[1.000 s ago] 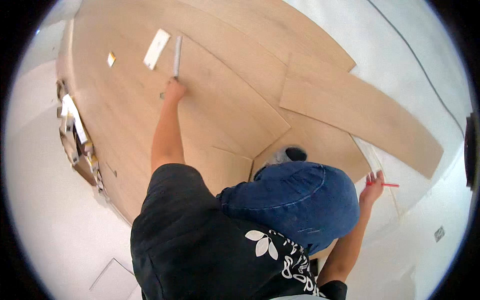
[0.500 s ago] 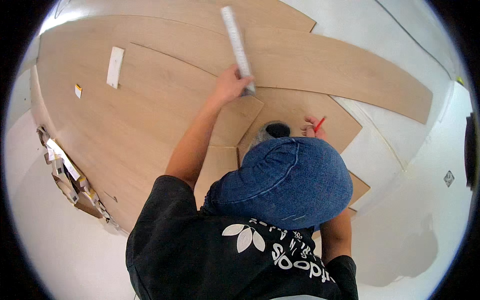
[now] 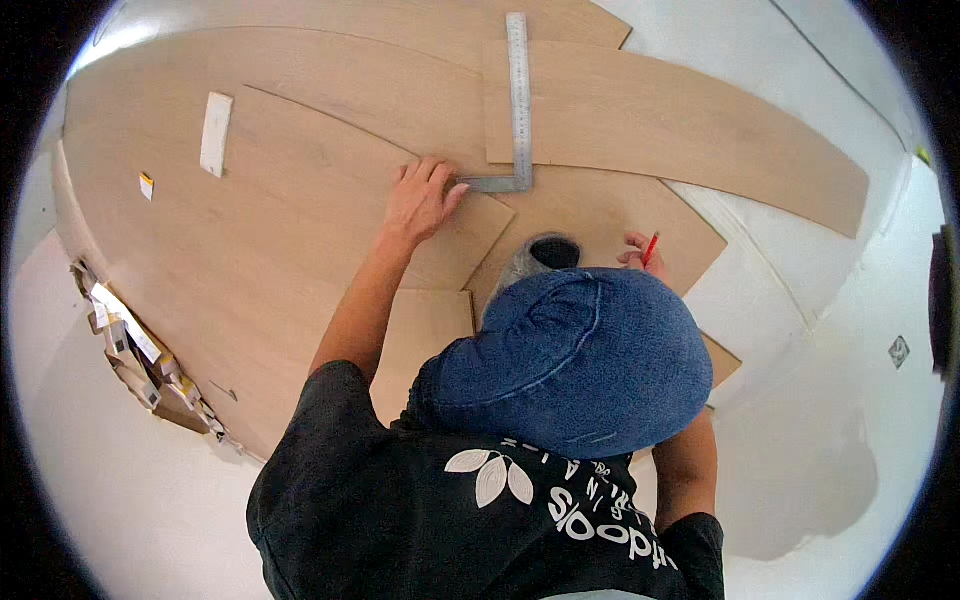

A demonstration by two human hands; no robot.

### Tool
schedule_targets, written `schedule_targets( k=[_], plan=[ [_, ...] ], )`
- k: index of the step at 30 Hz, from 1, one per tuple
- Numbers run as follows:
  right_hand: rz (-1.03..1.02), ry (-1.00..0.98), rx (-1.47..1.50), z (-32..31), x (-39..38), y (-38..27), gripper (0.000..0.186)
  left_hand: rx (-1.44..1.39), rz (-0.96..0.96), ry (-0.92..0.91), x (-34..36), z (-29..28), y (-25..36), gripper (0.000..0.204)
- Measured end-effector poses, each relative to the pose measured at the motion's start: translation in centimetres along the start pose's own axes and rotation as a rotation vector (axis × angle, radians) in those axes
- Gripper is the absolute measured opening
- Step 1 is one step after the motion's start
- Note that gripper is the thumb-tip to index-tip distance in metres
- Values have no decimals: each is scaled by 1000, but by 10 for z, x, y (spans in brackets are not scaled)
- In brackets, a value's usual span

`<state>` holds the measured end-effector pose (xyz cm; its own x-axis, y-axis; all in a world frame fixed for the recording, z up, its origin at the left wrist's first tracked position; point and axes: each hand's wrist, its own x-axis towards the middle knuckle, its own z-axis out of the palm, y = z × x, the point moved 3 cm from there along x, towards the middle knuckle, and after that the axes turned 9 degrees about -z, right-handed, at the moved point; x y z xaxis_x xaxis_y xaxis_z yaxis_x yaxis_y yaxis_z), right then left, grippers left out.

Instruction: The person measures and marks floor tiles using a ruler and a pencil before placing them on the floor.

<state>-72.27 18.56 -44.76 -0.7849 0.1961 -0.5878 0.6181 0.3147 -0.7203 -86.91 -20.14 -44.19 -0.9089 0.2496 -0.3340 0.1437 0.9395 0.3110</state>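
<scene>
A metal carpenter's square [image 3: 518, 100] lies with its long ruled arm across a loose wood plank [image 3: 690, 125]. The end of its short arm sits between the thumb and index finger of my left hand [image 3: 422, 200]; the other fingers rest spread on the wood floor. My right hand [image 3: 645, 258], partly hidden behind my denim-covered knee, holds a red pencil [image 3: 652, 246] tilted upward. Beneath the loose plank, a cut floorboard [image 3: 620, 205] shows its angled end.
Laid wood flooring [image 3: 280, 250] spreads over the left side. A white strip [image 3: 215, 135] and a small yellow-white piece [image 3: 147, 186] lie on it. Cardboard scraps [image 3: 140, 350] are piled at the left edge. Pale subfloor [image 3: 750, 260] shows at right. My foot [image 3: 525, 265] rests on the boards.
The square has swung upright and shifted right onto the loose plank. My left hand has moved left, from gripping its corner to the end of its short arm. The pencil stays in my right hand.
</scene>
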Motion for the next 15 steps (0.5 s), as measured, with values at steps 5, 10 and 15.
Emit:
schedule_targets(
  k=[5, 10, 15],
  plan=[
    [-20, -19, -29, -1, 10, -28, 38, 49, 6, -47, 1, 7, 32, 46],
    [-116, -11, -46, 4, 6, -16, 36, -80, 174, 52, 2, 25, 50, 40],
    [-77, -26, -65, 13, 0, -13, 35, -75, 171, 97, 16, 24, 59, 36]
  ],
)
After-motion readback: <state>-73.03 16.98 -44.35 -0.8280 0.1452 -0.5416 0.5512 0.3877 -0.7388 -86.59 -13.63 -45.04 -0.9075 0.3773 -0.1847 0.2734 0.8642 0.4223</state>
